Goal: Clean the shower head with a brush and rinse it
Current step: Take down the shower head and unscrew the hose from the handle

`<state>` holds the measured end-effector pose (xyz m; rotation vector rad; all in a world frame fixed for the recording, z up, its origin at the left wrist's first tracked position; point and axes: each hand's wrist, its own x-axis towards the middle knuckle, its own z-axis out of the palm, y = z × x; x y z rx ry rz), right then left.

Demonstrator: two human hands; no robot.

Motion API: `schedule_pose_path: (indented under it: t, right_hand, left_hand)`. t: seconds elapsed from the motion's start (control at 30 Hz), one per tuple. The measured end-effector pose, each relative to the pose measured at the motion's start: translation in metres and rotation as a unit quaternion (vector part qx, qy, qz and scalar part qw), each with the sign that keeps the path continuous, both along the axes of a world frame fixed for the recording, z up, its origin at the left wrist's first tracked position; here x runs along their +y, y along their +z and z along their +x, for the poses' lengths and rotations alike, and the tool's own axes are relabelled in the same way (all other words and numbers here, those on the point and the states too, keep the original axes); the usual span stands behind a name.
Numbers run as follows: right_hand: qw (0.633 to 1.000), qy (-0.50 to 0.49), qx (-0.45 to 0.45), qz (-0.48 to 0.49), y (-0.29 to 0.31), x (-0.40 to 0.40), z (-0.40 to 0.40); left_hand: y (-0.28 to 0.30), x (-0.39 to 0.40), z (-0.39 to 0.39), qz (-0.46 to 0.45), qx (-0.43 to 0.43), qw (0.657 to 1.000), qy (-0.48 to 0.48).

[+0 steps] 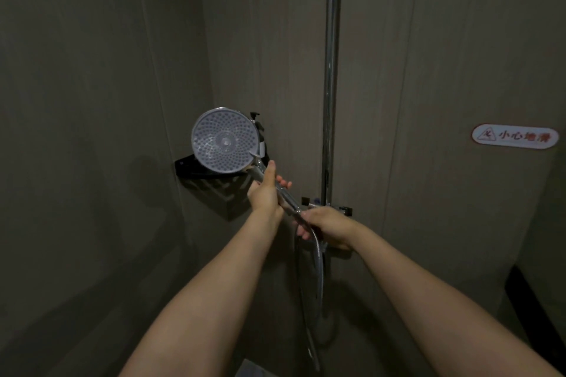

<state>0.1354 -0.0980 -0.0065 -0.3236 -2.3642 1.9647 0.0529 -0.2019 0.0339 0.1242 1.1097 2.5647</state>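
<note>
- Both bare forearms reach forward from the bottom of the view into a dim shower corner with grey-brown wall panels.
- Left hand point(266, 190) grips the chrome handle point(283, 194) just below the shower head, fingers point(283, 183) curled round it and thumb lying up along the stem.
- Right hand point(327, 225) holds the lower end of the handle where the metal hose point(317, 257) joins it; its fingers wrap that joint, though the dim light makes the exact pinch hard to read.
- Shower head point(225, 141) is held up in front of the corner, its round nozzle face turned toward the camera, tilted up and to the left of both hands.
- Hose hangs down from the right hand in a loop toward the floor.
- Behind the head, a black corner shelf point(186, 167) is fixed to the wall, with a pump bottle point(259, 131) standing on it, mostly hidden.
- Chrome riser pipe point(332, 70) runs vertically up the wall to the right of the hands.
- Farther right, an oval slip-warning sticker point(515, 136) with red characters is stuck on the wall.
</note>
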Motion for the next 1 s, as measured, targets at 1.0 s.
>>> schedule_pose_path:
  t: [1.0]
  right_hand:
    - [0.988,-0.101,0.042,0.106,-0.008,0.001,-0.007]
  left_hand:
    - [-0.007,0.003,-0.004,0.024,-0.053,0.998,0.036]
